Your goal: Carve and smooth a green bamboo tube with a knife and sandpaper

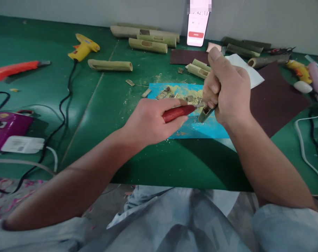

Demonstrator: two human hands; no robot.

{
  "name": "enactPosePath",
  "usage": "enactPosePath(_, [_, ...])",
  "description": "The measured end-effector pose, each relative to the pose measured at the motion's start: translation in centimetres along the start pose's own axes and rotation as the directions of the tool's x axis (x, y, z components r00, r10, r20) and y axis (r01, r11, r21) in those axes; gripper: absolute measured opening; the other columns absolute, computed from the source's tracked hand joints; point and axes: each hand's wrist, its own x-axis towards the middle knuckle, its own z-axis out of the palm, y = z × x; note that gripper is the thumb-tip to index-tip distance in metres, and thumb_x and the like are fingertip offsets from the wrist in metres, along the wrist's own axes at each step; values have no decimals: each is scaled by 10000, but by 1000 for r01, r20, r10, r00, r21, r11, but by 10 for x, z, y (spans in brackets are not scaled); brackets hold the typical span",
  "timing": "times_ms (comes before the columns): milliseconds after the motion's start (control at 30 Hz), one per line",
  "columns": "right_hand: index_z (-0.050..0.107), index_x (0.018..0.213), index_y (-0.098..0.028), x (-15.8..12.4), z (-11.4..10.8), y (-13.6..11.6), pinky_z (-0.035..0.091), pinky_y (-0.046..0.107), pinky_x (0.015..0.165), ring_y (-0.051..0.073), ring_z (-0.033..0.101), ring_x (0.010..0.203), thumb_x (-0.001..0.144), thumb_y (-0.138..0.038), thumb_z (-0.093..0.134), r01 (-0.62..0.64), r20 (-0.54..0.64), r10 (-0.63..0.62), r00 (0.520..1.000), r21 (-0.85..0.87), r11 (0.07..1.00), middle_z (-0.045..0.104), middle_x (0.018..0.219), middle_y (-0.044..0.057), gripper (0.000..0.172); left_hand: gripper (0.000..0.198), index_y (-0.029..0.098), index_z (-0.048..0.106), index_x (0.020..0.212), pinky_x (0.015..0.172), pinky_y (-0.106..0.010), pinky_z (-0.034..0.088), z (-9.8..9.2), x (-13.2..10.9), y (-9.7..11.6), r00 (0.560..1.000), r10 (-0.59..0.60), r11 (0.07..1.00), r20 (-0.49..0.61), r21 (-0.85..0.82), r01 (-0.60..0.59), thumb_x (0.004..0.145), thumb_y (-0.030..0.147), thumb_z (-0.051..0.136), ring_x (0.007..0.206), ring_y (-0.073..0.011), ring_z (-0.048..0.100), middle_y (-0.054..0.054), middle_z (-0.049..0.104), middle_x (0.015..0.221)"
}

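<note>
Grey-blue cloth garment (138, 229) nearest, the left hand (150, 117) clasps a red-handled metal tool (178, 113) that, overpushed, could slip off the hollow green bamboo tube (204, 114) above the flat blue sheet (197, 131) into the right hand (231, 90) gripping it.

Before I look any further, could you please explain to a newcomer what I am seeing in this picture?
Of course. There is no machine here: these are a person's own bare hands, seen by a camera worn on the head that looks forward and down. The left hand grips a red tool, its tip close to the opening cut in a bamboo tube. The right hand holds that tube. Beneath them, on the green table, lies a blue sheet scattered with shavings. Further back lie more tubes, and a phone stands upright. Toward the left is a yellow glue gun.
</note>
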Motion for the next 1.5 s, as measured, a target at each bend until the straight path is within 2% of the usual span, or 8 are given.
enactPosePath(367, [318, 465, -246, -1, -1, -2, 292, 334, 408, 137, 298, 372, 768, -671, 672, -15, 54, 13, 998, 39, 999, 297, 417, -27, 631, 221, 270, 733, 1019, 747, -320, 558, -16, 6, 10, 997, 14, 999, -78, -30, -17, 852, 399, 667, 792, -186, 702, -2, 759, 939])
enactPosePath(567, [315, 453, -246, -1, 0, -1, 246, 328, 386, 126, 291, 351, 786, -620, 691, 44, 35, -48, 998, 102, 994, 296, 407, -31, 626, 228, 259, 689, 1063, 778, -334, 552, -11, 12, 13, 999, 32, 999, -17, 33, -31, 920, 396, 576, 904, -209, 703, -14, 746, 1014])
enactPosePath(767, [340, 441, -248, -2, 2, -1, 228, 327, 368, 129, 298, 351, 824, -587, 644, 35, -3, -35, 999, 69, 997, 305, 406, -25, 595, 249, 204, 638, 982, 768, -311, 549, -3, 23, 20, 964, 42, 999, -262, 6, -41, 839, 401, 695, 869, -170, 666, -6, 728, 992])
enactPosePath(900, [345, 419, -251, -1, 1, -2, 222, 336, 372, 136, 304, 358, 810, -562, 672, 27, 6, -28, 1000, 114, 993, 309, 397, -23, 597, 317, 210, 604, 1054, 838, -350, 557, 8, 31, 15, 968, 84, 996, -236, 54, -74, 915, 493, 572, 942, -185, 664, -28, 705, 1057])
enactPosePath(1033, [325, 433, -259, 0, -1, 0, 258, 342, 378, 148, 317, 377, 792, -646, 649, 6, 5, -6, 1000, 36, 999, 330, 401, -14, 619, 390, 237, 593, 1078, 791, -382, 559, 15, 34, 6, 979, 89, 993, -182, 92, -74, 905, 579, 523, 942, -224, 671, -44, 691, 1050])
enactPosePath(1200, [316, 449, -261, 2, -1, 2, 262, 328, 371, 144, 307, 372, 752, -716, 646, -4, 4, 4, 1000, 31, 1000, 306, 406, -21, 639, 391, 215, 542, 1008, 770, -354, 523, 22, 38, -3, 947, 143, 990, -287, 29, -140, 942, 593, 471, 842, -169, 609, -43, 660, 972])
enactPosePath(1367, [322, 436, -266, 3, 1, 1, 280, 327, 364, 142, 287, 360, 748, -753, 618, -23, 2, 23, 1000, 65, 998, 274, 383, -25, 650, 381, 198, 463, 986, 703, -282, 454, 30, 54, -14, 950, -15, 999, -312, -52, -1, 1016, 572, 397, 774, -81, 497, 30, 564, 850])
enactPosePath(1500, [332, 457, -267, 2, 0, 0, 311, 333, 375, 147, 301, 364, 735, -735, 638, -49, 9, 48, 999, 55, 997, 291, 382, -24, 624, 440, 199, 421, 1011, 614, -254, 410, 29, 61, -16, 975, -150, 982, -161, -138, 129, 1026, 627, 318, 667, -29, 461, 66, 491, 751])
